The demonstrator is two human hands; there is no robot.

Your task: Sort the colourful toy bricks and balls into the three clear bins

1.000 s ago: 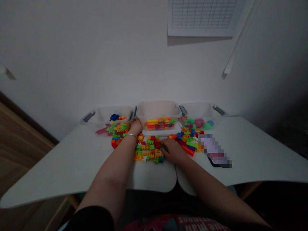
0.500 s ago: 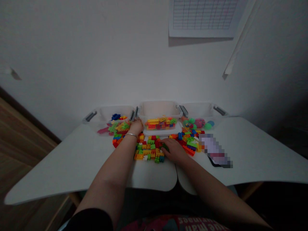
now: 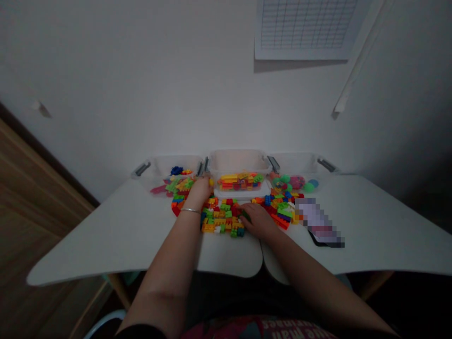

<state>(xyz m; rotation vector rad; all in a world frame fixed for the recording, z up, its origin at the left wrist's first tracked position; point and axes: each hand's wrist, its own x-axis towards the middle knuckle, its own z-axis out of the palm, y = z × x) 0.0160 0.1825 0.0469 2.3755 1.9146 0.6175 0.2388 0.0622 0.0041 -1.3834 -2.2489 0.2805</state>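
Note:
My left hand [image 3: 200, 189], with a bracelet at its wrist, reaches over the pile to the space between the left and middle bins. Its fingers are closed, and a yellow toy brick [image 3: 211, 181] shows at their right side. My right hand [image 3: 257, 219] rests low over the right part of the loose toy bricks [image 3: 219, 214]. Between its thumb and fingers is a dark green brick [image 3: 246, 215], partly hidden and in shadow. Red, yellow, green, blue and white bricks lie around both hands.
Along the wall stand three clear bins: the left bin [image 3: 146, 184] with mixed pieces, the middle bin [image 3: 240, 162] with bricks, and the right bin [image 3: 296, 162] with round toys. A blurred-out phone [image 3: 319, 223] lies at right on the white table [image 3: 116, 235], which has a seam in front.
The view has shifted a little, so the bins appear further right. A yellow brick now shows beside my left hand. My right hand stays in the same spot over the pile.

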